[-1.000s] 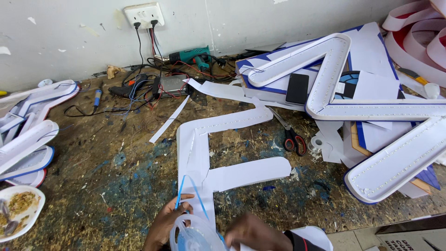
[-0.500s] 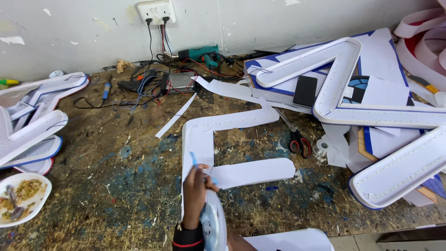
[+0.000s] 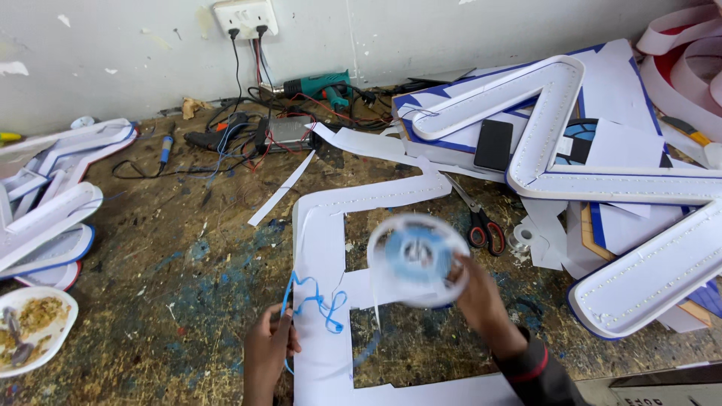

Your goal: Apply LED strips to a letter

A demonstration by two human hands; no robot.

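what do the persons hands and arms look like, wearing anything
Both hands are bare, no gloves or rings visible. The right hand comes out of a dark sleeve with a red band near the cuff. The left hand shows no sleeve; its wrist runs out of view.

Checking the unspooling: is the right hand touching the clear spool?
Touching. The head view shows the right hand gripping the rim of the clear spool, its fingers overlapping the spool's lower right edge with no gap.

head view: one camera, worn on the person's head | looked steeply down and forward across the workbench [image 3: 150, 301] toward the wall [image 3: 451, 37] | close over both hands at the lower edge | no second view shared the scene
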